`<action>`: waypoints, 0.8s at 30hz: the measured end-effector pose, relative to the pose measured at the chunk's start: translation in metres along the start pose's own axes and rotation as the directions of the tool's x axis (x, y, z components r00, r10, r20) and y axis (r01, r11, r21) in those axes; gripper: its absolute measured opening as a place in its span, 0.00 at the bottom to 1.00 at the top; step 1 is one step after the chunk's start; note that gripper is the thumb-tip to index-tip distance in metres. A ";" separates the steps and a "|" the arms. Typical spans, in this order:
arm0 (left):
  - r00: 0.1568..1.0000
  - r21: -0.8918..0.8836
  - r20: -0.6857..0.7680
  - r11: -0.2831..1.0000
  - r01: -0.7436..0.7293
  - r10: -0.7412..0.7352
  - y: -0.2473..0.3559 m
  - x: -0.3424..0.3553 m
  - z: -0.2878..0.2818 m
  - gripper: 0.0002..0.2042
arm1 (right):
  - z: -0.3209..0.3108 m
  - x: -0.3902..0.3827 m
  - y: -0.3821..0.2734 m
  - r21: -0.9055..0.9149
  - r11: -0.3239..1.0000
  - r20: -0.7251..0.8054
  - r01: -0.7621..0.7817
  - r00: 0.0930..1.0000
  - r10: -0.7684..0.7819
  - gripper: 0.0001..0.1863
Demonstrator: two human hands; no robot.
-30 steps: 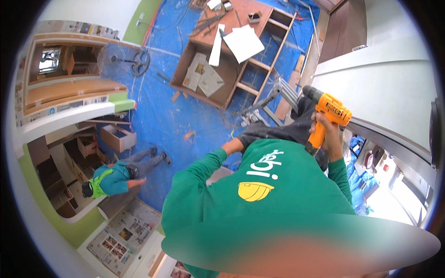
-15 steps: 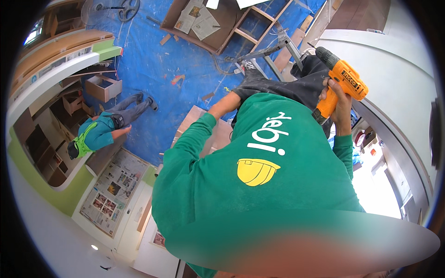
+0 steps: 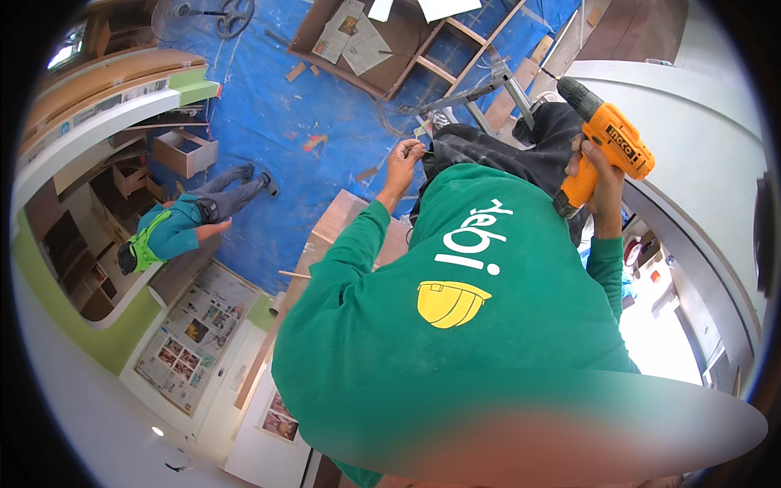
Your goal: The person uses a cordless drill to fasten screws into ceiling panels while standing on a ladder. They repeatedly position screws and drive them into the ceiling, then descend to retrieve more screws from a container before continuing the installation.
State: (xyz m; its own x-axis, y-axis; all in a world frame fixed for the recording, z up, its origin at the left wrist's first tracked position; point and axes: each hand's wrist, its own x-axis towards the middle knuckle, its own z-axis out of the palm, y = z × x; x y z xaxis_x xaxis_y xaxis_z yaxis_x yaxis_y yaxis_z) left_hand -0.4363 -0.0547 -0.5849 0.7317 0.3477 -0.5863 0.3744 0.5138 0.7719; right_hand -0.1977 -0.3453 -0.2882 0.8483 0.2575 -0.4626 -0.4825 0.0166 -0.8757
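The right hand [image 3: 592,167] wraps its fingers tight around the grip of an orange cordless drill [image 3: 606,138] at the upper right of the frame, bit end tilted up-left — held clear of the green shirt [image 3: 472,309]. The left hand [image 3: 404,156], upper centre, pinches something small, likely a screw, between closed fingertips — too small to tell. Below lies a blue floor sheet [image 3: 268,122].

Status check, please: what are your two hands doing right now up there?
Right hand gripping orange cordless drill, bit raised. Left hand pinching a small screw-like piece, too small to tell. Nothing between hands.
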 end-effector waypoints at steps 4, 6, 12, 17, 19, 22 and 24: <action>0.988 -0.226 0.029 0.962 0.154 -0.152 -0.008 0.020 0.000 0.09 | 0.004 -0.001 -0.009 0.033 0.999 0.041 0.034 0.999 -0.035 0.21; 0.973 -0.308 0.044 0.923 0.229 -0.226 -0.011 0.030 -0.007 0.10 | 0.006 -0.002 -0.014 0.020 0.998 0.063 0.063 0.996 -0.064 0.21; 0.871 -0.448 -0.128 0.811 0.377 -0.475 -0.009 0.063 -0.024 0.13 | 0.012 -0.004 -0.021 0.032 0.993 0.081 0.114 0.990 -0.116 0.20; 0.781 -0.205 -0.439 0.896 0.394 -0.444 -0.007 0.099 -0.048 0.13 | 0.016 -0.011 -0.022 0.041 0.993 0.042 0.110 0.993 -0.111 0.19; 0.861 -0.132 -0.387 0.944 0.302 -0.330 0.003 0.119 -0.054 0.14 | 0.016 -0.009 -0.025 0.033 0.992 0.034 0.121 0.992 -0.122 0.19; 0.953 -0.223 -0.259 0.970 0.101 -0.158 0.044 0.135 -0.011 0.13 | 0.017 -0.008 -0.026 0.030 0.991 0.041 0.132 0.990 -0.133 0.18; 0.994 -0.326 -0.102 0.945 -0.001 -0.034 0.116 0.120 0.043 0.10 | 0.020 -0.007 -0.027 0.046 0.987 0.061 0.152 0.986 -0.155 0.18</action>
State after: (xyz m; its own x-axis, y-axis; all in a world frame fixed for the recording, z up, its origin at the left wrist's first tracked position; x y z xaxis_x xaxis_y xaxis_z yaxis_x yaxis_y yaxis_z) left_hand -0.2802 0.0125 -0.5557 0.6563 0.4081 -0.6346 0.1673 0.7415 0.6498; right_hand -0.1950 -0.3284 -0.2581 0.8981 0.3099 -0.3120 -0.3572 0.1005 -0.9286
